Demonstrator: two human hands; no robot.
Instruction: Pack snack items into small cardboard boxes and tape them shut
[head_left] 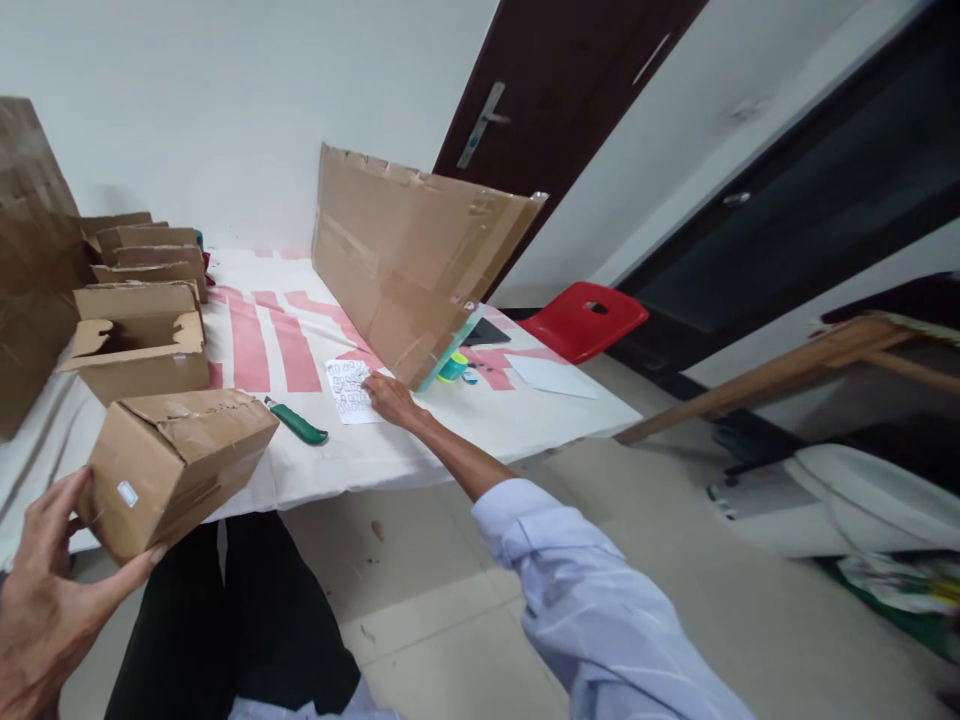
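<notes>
At the lower left, my left hand [52,590] grips one end of a closed cardboard box [202,455], thumb and fingers spread around its corners. The box is tilted over the table's front edge, and a small white label [127,494] is on its end face. My right hand [391,400] reaches over the table, its bent fingers closed at the right edge of a white paper sheet [347,392] with rows of small printed or drawn marks. The fingertips are partly hidden. Between the box and the sheet lies a green utility knife [298,421].
Several open cardboard boxes [142,370] line the table's left side. A large cardboard panel [412,250] stands tilted behind my right hand, beside a teal and yellow tape roll [453,368]. A red chair [585,320] is beyond the table [420,460]; a white bin [862,500] stands right.
</notes>
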